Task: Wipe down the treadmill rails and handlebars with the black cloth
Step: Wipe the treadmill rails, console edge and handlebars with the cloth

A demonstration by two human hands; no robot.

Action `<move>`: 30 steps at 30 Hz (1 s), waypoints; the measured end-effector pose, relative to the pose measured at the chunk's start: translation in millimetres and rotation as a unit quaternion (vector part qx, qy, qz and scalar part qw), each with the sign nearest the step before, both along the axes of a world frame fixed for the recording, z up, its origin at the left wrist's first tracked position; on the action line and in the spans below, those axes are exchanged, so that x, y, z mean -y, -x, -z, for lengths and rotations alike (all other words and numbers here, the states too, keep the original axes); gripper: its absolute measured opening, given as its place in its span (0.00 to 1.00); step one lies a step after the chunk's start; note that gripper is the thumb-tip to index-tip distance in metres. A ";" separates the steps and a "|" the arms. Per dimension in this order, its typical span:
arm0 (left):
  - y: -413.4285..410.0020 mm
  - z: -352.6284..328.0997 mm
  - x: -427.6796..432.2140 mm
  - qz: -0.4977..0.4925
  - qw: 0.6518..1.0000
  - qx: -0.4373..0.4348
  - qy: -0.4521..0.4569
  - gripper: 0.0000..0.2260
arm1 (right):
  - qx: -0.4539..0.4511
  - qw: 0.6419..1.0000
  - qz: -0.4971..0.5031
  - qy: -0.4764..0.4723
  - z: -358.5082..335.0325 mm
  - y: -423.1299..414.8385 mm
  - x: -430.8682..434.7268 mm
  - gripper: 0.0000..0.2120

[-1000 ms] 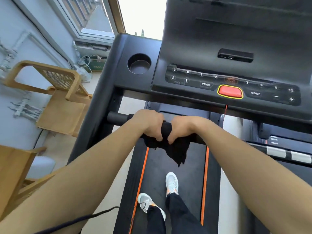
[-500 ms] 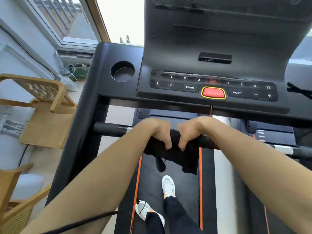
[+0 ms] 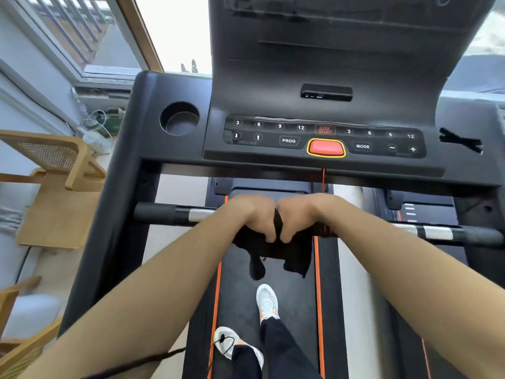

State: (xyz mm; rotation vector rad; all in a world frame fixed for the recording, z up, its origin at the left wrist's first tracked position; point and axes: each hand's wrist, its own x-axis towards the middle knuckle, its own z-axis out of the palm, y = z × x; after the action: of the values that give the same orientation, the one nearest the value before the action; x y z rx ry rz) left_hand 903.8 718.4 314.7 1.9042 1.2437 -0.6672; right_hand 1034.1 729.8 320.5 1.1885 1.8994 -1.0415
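Observation:
The black cloth (image 3: 276, 250) is draped over the treadmill's horizontal handlebar (image 3: 175, 214), its loose ends hanging down toward the belt. My left hand (image 3: 250, 214) and my right hand (image 3: 303, 214) sit side by side at the bar's middle, both shut on the cloth and pressing it around the bar. The bar's bare parts show a silver sensor band on the left and another on the right (image 3: 434, 232). The stretch of bar under my hands is hidden.
The console (image 3: 325, 138) with its red stop button and a cup holder (image 3: 179, 119) rises just beyond the bar. Black uprights (image 3: 120, 214) frame the sides. My two feet in white shoes stand on the belt (image 3: 295, 302). Wooden chairs (image 3: 62, 165) crowd the left.
Both hands with the cloth have slid to the right along the handlebar, uncovering more of the bar's left part and its silver band. My view has shifted left and tilted upward.

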 end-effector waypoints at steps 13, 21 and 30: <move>-14.9 28.6 50.7 -0.002 0.916 -0.025 -0.401 0.10 | -0.010 0.909 -0.048 -0.413 25.5 -18.0 52.5 0.13; -14.3 5.2 13.7 0.005 0.994 -0.022 -0.105 0.11 | 0.017 0.993 -0.003 -0.121 10.8 -17.9 19.5 0.12; -16.7 27.2 67.9 -0.049 0.906 -0.019 -0.419 0.12 | 0.014 0.948 -0.019 -0.318 16.1 -18.7 48.5 0.10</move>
State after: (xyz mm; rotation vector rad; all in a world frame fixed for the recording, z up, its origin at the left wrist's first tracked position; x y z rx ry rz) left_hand 920.5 650.5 287.5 2.4735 1.8267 -0.0869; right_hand 1052.7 681.3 304.4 1.4863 2.3056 -0.3762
